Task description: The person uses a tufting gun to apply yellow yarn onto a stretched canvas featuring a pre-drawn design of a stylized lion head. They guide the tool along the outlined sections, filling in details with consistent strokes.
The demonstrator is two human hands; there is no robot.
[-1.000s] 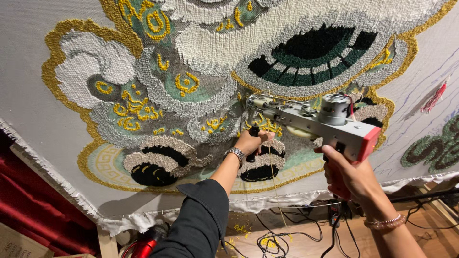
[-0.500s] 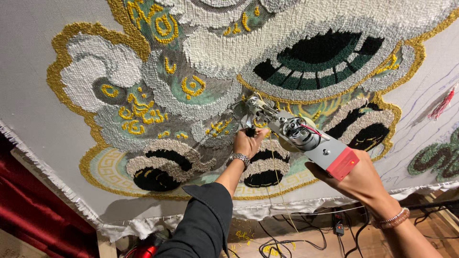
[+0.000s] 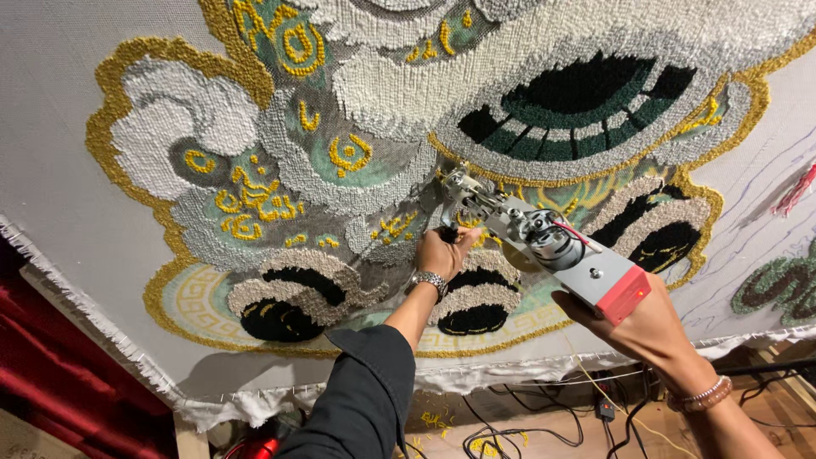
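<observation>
Moved: tufting gun (image 3: pixel 544 246) tilted lower against rug (image 3: pixel 382 153) than before.
Left hand (image 3: pixel 442 252): fingers wrapped on gun's front grip.
Right hand (image 3: pixel 646 327): fingers holding gun's rear.

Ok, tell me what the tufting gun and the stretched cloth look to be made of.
Tufting gun: apparently bare metal, grey and shiny at the motor, with a matte red, likely plastic, rear end. Stretched cloth: pale woven fabric with a fine weave, partly covered in looped yarn pile, seemingly wool or acrylic.
</observation>
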